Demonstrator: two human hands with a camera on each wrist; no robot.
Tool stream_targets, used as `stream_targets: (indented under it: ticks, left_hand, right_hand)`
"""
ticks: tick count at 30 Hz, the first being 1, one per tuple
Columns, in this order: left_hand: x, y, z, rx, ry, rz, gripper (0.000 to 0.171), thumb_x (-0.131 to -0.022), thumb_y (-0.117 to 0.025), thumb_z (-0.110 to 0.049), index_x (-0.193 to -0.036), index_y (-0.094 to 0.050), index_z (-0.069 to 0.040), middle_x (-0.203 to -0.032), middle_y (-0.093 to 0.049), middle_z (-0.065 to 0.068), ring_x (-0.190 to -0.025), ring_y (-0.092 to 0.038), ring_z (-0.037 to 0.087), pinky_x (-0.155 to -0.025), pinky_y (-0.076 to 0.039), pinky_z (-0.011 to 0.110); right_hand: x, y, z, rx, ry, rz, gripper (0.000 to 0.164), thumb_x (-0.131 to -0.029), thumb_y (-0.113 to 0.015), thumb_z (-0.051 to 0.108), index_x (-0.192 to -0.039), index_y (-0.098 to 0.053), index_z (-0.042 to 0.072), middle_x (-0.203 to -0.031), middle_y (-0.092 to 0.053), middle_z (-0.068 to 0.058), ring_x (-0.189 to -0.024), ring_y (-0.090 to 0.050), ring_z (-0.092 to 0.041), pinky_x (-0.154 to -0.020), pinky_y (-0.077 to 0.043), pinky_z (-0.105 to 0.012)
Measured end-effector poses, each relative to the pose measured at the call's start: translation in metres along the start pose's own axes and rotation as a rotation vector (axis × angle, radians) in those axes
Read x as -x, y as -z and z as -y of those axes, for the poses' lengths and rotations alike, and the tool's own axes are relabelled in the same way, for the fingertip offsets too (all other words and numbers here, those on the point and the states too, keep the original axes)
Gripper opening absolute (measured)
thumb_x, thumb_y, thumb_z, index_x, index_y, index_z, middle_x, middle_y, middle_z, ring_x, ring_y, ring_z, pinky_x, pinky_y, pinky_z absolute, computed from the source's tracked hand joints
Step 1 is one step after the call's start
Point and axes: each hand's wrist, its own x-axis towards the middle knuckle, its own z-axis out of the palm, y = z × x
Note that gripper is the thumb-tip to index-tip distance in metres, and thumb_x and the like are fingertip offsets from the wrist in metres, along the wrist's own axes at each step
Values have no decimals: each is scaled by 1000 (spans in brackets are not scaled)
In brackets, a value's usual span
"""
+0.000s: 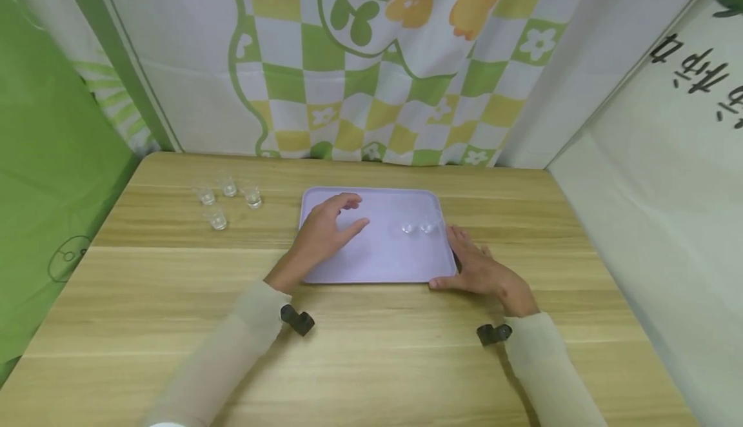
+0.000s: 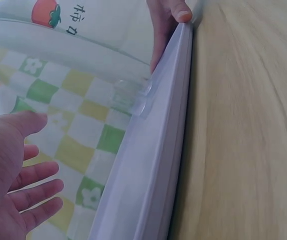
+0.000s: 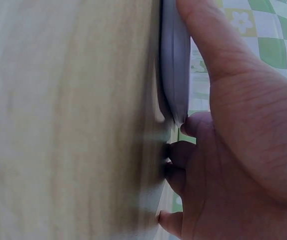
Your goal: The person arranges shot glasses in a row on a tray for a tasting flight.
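Observation:
A lilac tray (image 1: 377,266) lies flat on the wooden table. Two small clear glasses (image 1: 409,228) stand side by side on its right half. Over the tray's left part is my left hand (image 1: 325,230), with nothing in it; its thumb and fingers are spread apart, as the left wrist view also shows. My right hand (image 1: 478,269) holds the tray's near right corner. Its thumb (image 3: 213,35) lies along the front edge, and the fingers reach along the right side, their tips low by the table.
Several small clear glasses (image 1: 218,220) stand grouped on the table's left side. A checked curtain (image 1: 377,91) hangs behind the table (image 1: 371,362). Green cloth (image 1: 52,188) is at the left, and a white wall covering with writing (image 1: 656,220) at the right.

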Motion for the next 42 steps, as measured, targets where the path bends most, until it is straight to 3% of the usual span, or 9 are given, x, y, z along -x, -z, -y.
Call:
stream_targets:
  ticks: [9,19,35,42]
  left_hand:
    - [23,40,12,-66,27,-47,45,-94,-79,-20,-131,-61,-2,-121,-70,15,-115,-65,29,-97,-53,46]
    - [52,77,21,-171,51,-101,46,-92,-78,-15,-133,-62,1,-131,-65,18,-122,-60,36,-107,-46,53]
    - [77,129,45,-228,88,-226,37,-90,-77,-7,-124,-65,2,-125,-65,21,-121,-57,44,-104,-44,61]
    - [88,146,57,-273,162,-187,43,-92,-77,-12,-131,-63,0,-132,-59,27,-126,-51,50,-107,-39,66]
  right_hand:
    - [0,1,1,-1,-5,9,126,-85,-77,59,-163,3,0,-169,4,-23,-154,6,-41,-115,1,-75]
    - [0,0,0,-5,6,6,126,-86,-78,58,-163,2,-1,-169,3,-24,-154,5,-42,-113,0,-77]
    - [0,1,-1,14,-2,7,126,-86,-76,61,-163,2,-1,-169,4,-23,-154,5,-40,-115,-1,-76]
    - [0,0,-1,12,8,5,125,-86,-76,61,-163,2,-1,-169,3,-24,-154,5,-42,-114,-1,-77]
